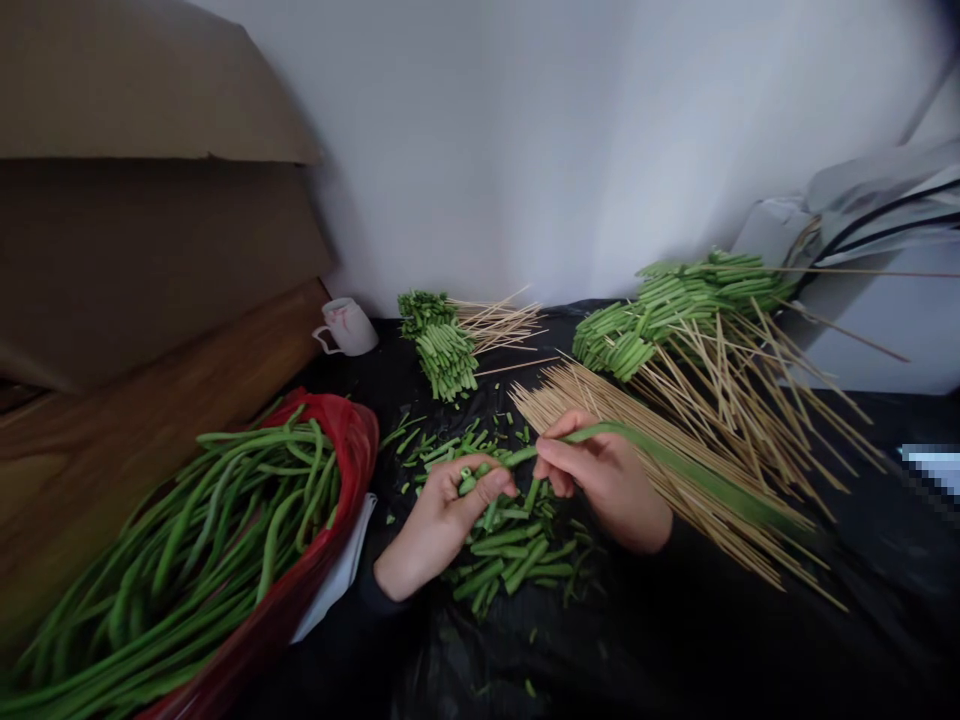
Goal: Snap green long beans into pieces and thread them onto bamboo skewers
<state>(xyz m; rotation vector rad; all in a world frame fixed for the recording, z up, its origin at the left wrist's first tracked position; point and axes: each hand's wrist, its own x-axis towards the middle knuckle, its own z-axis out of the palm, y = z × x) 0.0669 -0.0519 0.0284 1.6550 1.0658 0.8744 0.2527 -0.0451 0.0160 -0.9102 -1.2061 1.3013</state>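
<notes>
My left hand (pixel 444 520) is closed round short green bean pieces and one end of a long green bean (pixel 660 447). The fingers of my right hand (pixel 607 480) pinch the same bean a little further along, and its blurred length trails off to the right. Below both hands lies a loose pile of cut bean pieces (pixel 517 550) on black plastic sheeting (pixel 472 660). Bare bamboo skewers (pixel 720 510) lie in a bundle beneath and beyond my right hand. How many pieces my left palm holds is hidden.
At the left, a red plastic bag (pixel 360 440) holds many long beans (pixel 187 540). Skewered bean bundles (pixel 446 355) and a larger skewered heap (pixel 675 305) lie near the wall. A white mug (pixel 352 328) and cardboard box (pixel 165 260) stand at the back left.
</notes>
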